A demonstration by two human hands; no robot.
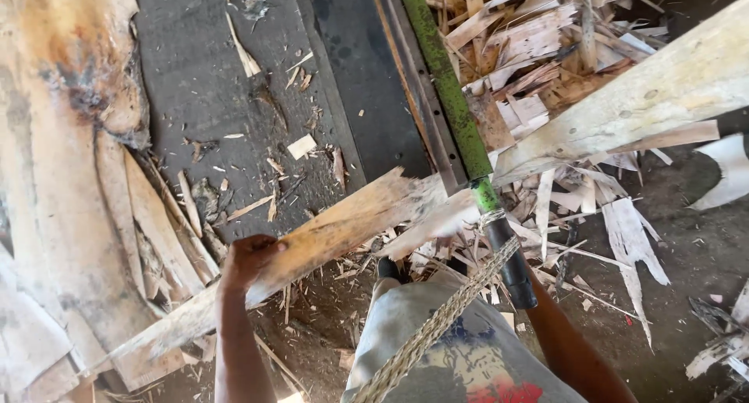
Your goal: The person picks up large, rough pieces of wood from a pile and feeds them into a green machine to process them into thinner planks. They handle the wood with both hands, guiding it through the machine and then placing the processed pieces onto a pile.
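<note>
- long plank point(351, 223): raw pale wood, rough and splintery
- pole point(452, 91): green paint, worn and matt, with a black rubbery-looking end
- rope point(437, 325): coarse braided fibre
- belt point(226, 99): dark, matt, dusty with wood chips

A dark, flat machine bed point(234, 99) fills the upper middle, dusted with wood chips and slivers. A metal rail point(413, 99) runs along its right edge. To the left lies a stack of pale, rough veneer sheets point(55, 177) with a darkened knot. On the right, the dirt floor point(694, 247) is strewn with a heap of splintered wood scraps point(530, 52). Daylight falls brightly from the right.
</note>
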